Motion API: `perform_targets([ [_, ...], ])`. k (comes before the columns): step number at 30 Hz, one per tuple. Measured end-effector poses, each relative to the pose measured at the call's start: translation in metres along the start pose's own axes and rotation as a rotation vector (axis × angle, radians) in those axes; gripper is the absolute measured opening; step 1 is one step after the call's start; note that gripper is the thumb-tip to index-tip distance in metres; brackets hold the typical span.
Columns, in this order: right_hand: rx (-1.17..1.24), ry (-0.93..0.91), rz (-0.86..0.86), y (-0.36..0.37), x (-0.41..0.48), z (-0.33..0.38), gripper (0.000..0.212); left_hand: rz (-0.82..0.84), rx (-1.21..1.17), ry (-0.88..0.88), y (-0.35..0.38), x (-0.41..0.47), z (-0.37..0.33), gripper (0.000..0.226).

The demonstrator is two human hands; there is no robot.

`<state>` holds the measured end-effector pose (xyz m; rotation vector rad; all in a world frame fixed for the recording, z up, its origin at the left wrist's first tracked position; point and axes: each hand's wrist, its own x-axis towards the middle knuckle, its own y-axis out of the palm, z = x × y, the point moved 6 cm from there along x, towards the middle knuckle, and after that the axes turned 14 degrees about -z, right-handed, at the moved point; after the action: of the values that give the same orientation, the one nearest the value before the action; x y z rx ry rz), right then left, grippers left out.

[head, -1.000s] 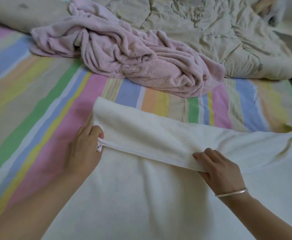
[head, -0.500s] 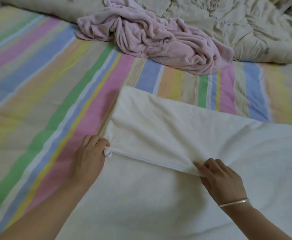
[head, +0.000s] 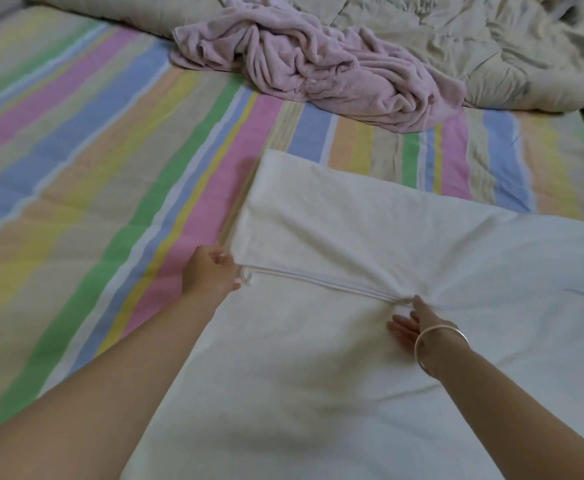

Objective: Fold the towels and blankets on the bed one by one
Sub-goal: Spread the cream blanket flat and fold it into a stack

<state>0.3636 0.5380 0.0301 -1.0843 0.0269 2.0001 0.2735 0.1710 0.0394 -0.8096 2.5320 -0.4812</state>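
Note:
A large white towel lies across the near half of the striped bed, with its far part folded back toward me so a hemmed edge runs across the middle. My left hand grips the left corner of that hem with curled fingers. My right hand, with a bangle on the wrist, pinches the hem further right, where the cloth bunches into creases. A crumpled pink blanket sits in a heap at the far side of the bed, apart from both hands.
The striped bedsheet lies bare on the left. A beige quilted comforter is piled along the far edge and far right, behind the pink blanket. The bed's right edge drops off at the far right.
Both hands have drawn the folded hem nearer to me and laid it lower on the towel. The fold has flattened, and my view has shifted so more of the bed shows on the left.

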Motion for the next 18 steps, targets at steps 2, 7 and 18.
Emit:
perform_targets([
  [2, 0.157, 0.170, 0.105, 0.013, 0.001, 0.001, 0.037, 0.010, -0.139, -0.224, 0.006, 0.003, 0.008, 0.015],
  [7, 0.372, 0.227, 0.175, 0.022, 0.017, 0.016, 0.018, 0.015, -0.123, -0.300, 0.017, 0.013, 0.012, 0.011],
  [18, 0.271, 0.088, 0.125, 0.005, 0.028, 0.008, 0.013, -0.069, 0.252, 0.077, 0.017, 0.006, -0.026, 0.026],
])
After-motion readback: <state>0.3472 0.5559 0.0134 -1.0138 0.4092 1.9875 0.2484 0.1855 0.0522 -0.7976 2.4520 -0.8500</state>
